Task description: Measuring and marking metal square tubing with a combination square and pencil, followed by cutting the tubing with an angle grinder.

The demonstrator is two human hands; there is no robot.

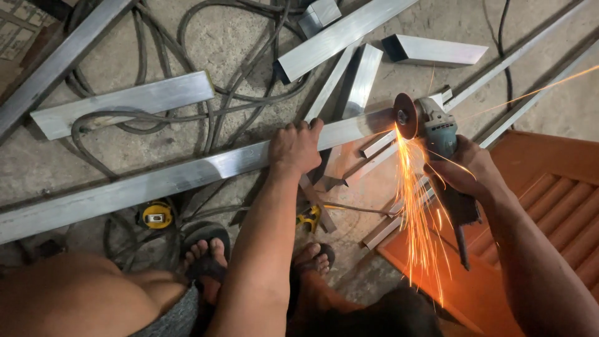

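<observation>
Floor: grey concrete floor, black cables, cut tubes.
Left: my left hand clamps the long silver square steel tube.
Right: my right hand grips the green angle grinder, sparking at the tube's end.

no packages, labels, signs or screens visible

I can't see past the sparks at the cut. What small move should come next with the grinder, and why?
Probably press the grinder a little further through the long metal tube. Its disc sits at the tube's end throwing sparks, the right hand grips the tool, and the left hand pins the tube down.
</observation>
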